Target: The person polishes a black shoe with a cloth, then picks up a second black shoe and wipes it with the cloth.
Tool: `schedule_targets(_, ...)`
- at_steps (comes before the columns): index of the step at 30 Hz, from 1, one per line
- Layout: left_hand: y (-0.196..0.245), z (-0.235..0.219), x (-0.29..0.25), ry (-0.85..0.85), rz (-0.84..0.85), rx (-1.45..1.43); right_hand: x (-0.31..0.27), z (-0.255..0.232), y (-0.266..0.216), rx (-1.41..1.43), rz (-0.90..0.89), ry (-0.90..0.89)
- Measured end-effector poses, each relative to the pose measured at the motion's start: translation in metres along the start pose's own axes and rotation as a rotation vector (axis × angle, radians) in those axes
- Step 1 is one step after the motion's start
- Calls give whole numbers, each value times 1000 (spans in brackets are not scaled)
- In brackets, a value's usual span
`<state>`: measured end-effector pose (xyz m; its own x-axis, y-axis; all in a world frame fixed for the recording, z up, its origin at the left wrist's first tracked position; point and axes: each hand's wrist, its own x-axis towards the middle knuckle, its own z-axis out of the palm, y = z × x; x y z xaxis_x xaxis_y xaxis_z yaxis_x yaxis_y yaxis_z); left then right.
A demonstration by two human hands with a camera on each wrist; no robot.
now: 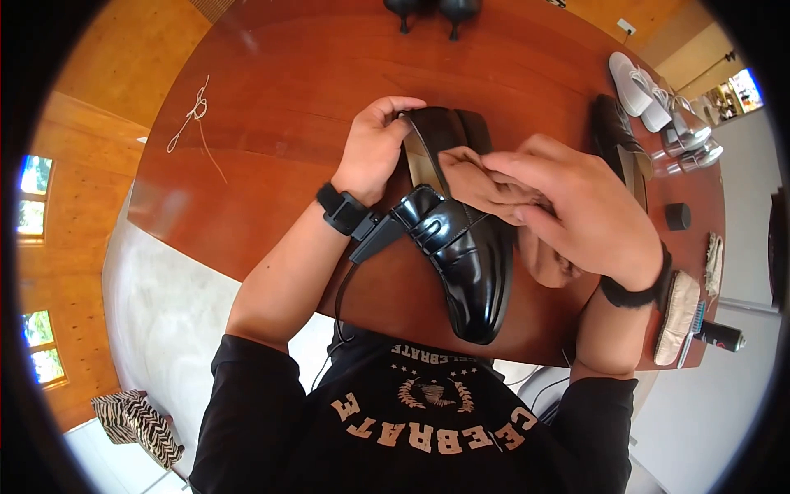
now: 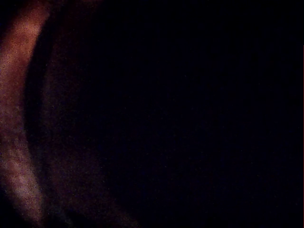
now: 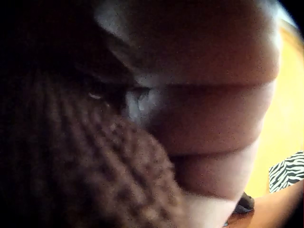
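Reddish-brown table [image 1: 271,115] carries several items round the work: a loose knotted string [image 1: 197,111] on the person's left, dark heeled shoes [image 1: 401,11] at the far edge, white sneakers [image 1: 632,82], silvery shoes [image 1: 690,140] and a dark shoe [image 1: 613,136] on the right, these well apart from the work. Nearer on the right: small black cylinder [image 1: 677,216], pale elongated pad [image 1: 678,317], blue-bristled brush [image 1: 697,321], black canister [image 1: 720,335]. Zebra-striped item [image 1: 136,420] sits off the table, lower left. Right hand [image 1: 580,193] and brown cloth [image 1: 477,183] cover part of the black shoe [image 1: 473,263] from the head camera; left wrist view is almost wholly dark. Writing: black shirt [image 1: 411,412] reads "CELEBRATE" in large arched letters, with the same word smaller above a wreath emblem; canister lettering too small to read. Black shoe is over the near part of the table, toe toward the person, opening between the two hands. Left hand grips its heel end, fingers closed about the rim. Right hand pinches the bunched cloth, thumb and fingers together on it, the cloth lying against the side of the opening
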<state>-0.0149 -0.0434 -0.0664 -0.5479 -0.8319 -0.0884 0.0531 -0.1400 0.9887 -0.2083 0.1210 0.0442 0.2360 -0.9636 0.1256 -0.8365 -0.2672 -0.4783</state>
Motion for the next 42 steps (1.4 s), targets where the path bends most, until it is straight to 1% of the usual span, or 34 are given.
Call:
schedule_targets(3, -9, -4, 5, -16, 9, -51, 11, 13, 5, 0, 15, 89)
schedule_targets(4, -10, -8, 6, -28, -11, -34, 12, 15, 6, -25, 31, 99)
schedule_targets(5, -8, -7, 4, -18, -8, -76, 12, 15, 6, -38, 27, 87)
schedule_targets(7, -3, -9, 1, 6, -61, -147, 9, 12, 6, -74, 35, 73)
schedule_targets(9, -12, -18, 7, 26, 56, -128, 10, 11, 5, -71, 38, 71)
schedule_targets(11, -6, -19, 5, 124, 93, -72, 11, 16, 9, -68, 25, 72)
schedule_targets(13, 9, -23, 1, 153, 63, -67, 9, 18, 9, -61, -15, 126)
schedule_targets(14, 17, -23, -2, 145, 55, -67, 7, 22, 12, -42, -44, 180)
schedule_targets(15, 24, -25, -4, 142, 47, -64, 8, 22, 12, -56, -34, 164)
schedule_targets(17, 33, -34, -7, 68, 79, 15, 7, 30, 16, -70, -54, 201)
schedule_targets(20, 54, -35, -28, -7, 96, 147, 12, 36, 14, -78, -53, 179)
schedule_targets(21, 61, -34, -37, -6, 54, 224, 13, 35, 12, -81, -72, 185)
schedule_targets(22, 67, -34, -47, -11, 33, 343, 12, 35, 9, -66, -59, 179)
schedule_targets(23, 70, -35, -58, -10, 16, 396, 12, 36, 9, -50, -45, 171)
schedule_targets(24, 68, -44, -64, -47, 10, 437, 13, 42, 11, -70, -43, 200)
schedule_targets(25, 68, -48, -74, -42, 9, 560, 12, 45, 13, -81, -64, 209)
schedule_targets(27, 52, -63, -88, -54, -16, 707, 9, 43, 13, -106, -106, 220)
schedule_targets(29, 46, -60, -106, -63, -118, 651, 11, 40, 10, -126, -54, 189)
schedule_targets(30, 41, -61, -110, -67, -191, 556, 11, 39, 7, -132, -26, 169)
schedule_targets(31, 39, -58, -113, -92, -199, 489, 11, 38, 5, -137, 1, 147)
schedule_targets(33, 37, -41, -123, -137, -220, 353, 13, 38, 4, -143, -4, 144)
schedule_targets(34, 33, -40, -123, -168, -205, 310, 14, 40, 4, -145, -9, 144)
schedule_targets(37, 21, -39, -113, -254, -156, 324, 14, 44, 8, -109, -60, 178)
schedule_targets(38, 19, -32, -111, -230, -136, 271, 13, 42, 8, -89, -81, 197)
schedule_targets(41, 16, -14, -99, -234, -70, 208, 10, 34, 8, -82, -57, 160)
schedule_targets(42, 19, -9, -93, -248, -41, 224, 7, 30, 9, -96, -75, 189)
